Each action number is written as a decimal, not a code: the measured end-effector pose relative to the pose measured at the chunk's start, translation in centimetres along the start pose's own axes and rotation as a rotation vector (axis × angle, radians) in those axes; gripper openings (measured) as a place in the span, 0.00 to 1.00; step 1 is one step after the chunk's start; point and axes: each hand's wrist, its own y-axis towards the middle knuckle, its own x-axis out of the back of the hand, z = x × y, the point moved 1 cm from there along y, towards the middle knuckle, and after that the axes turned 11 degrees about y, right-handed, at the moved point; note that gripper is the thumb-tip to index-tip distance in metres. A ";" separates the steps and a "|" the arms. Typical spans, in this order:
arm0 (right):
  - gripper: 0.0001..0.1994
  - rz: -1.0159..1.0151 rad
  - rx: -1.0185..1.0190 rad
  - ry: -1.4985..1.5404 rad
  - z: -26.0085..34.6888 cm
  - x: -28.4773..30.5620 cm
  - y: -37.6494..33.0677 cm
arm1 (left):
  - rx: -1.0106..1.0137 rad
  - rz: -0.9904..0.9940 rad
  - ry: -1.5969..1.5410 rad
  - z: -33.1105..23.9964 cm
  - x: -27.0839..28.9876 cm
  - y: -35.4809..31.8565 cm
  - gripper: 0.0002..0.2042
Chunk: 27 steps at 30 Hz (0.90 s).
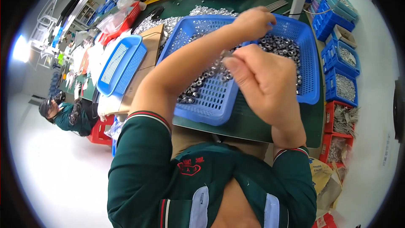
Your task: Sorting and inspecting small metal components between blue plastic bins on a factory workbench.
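Observation:
My left hand (pixel 254 22) reaches across to the near-left part of the right blue basket (pixel 310 65), its fingers curled downward. Whatever they hold, if anything, is hidden. Dark and shiny small metal parts (pixel 280 47) lie in that basket. Closer to me, my right hand (pixel 270 80) is closed, thumb against forefinger, pinching a small metal piece (pixel 227 54) too blurred to name exactly. It hovers over the right side of the left blue basket (pixel 215 101), where shiny ring-shaped metal parts (pixel 190 95) are scattered over the slotted bottom.
Both baskets stand on a green table (pixel 253 120). Loose silver parts (pixel 168 26) are heaped behind them. A blue slotted tray (pixel 121 65) rests on cardboard at left. Stacked blue and red bins (pixel 337 120) line the right side. A person (pixel 67 114) sits far left.

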 end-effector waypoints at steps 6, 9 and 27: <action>0.07 -0.040 -0.085 0.001 -0.6 -1.4 0.3 | 0.215 0.070 -0.033 1.5 9.5 -10.9 0.07; 0.08 -0.008 -0.104 -0.031 -1.2 -2.5 0.2 | 0.327 0.310 0.118 2.0 8.3 -15.7 0.09; 0.08 0.110 -0.185 -0.088 -3.2 -5.8 -0.1 | 0.258 0.537 0.360 3.0 5.5 -19.3 0.08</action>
